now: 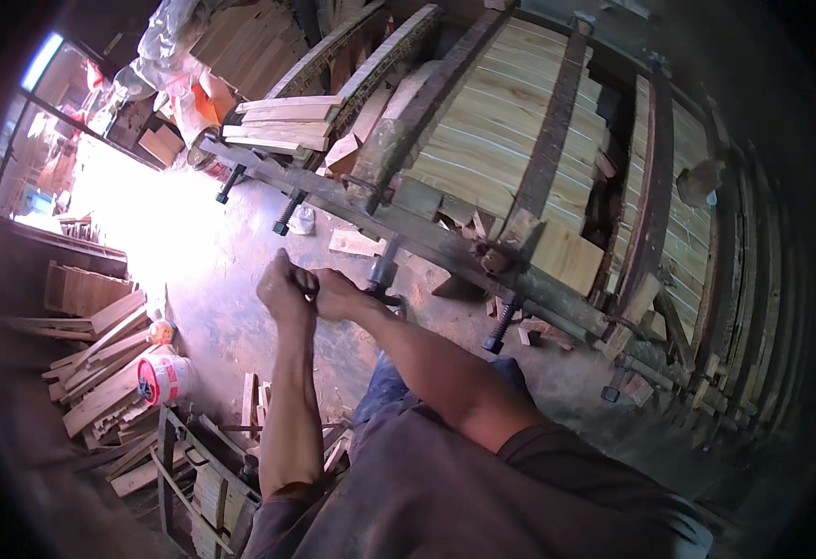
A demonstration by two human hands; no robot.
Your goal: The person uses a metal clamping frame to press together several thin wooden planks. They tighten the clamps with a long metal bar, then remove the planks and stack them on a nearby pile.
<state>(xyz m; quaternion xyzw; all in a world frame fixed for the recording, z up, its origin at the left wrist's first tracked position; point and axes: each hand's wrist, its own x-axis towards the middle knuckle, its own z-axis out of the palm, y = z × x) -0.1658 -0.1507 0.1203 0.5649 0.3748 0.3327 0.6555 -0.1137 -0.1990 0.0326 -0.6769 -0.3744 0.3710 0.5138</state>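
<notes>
Timber everywhere: pale glued-up boards (pixel 510 130) lie edge to edge in a heavy rusty clamping frame (pixel 445 247), dark steel bars (pixel 552 130) crossing over them. Threaded clamp screws (pixel 499 328) w/ black knobs poke out along the frame's near rail. Person's left hand (pixel 284 287) is curled into a fist, fingers closed, pressed against the right hand (pixel 338 293); the right's fingers are wrapped on the handle of the middle clamp screw (pixel 382 275), just below the rail. Can't tell whether the left grips anything or only braces on the right. Both forearms come up from the bottom edge, w/ a dark grey shirt below. Floor (pixel 231 307) is bare dusty concrete, littered w/ wood scraps and offcuts (pixel 356 242). Harsh daylight floods in from a doorway at far left, washing out that patch of floor. Loose planks (pixel 100 363) are heaped at left beside a white-and-red plastic tub (pixel 164 377); more stacked boards (pixel 282 121) sit at the frame's upper-left end.
</notes>
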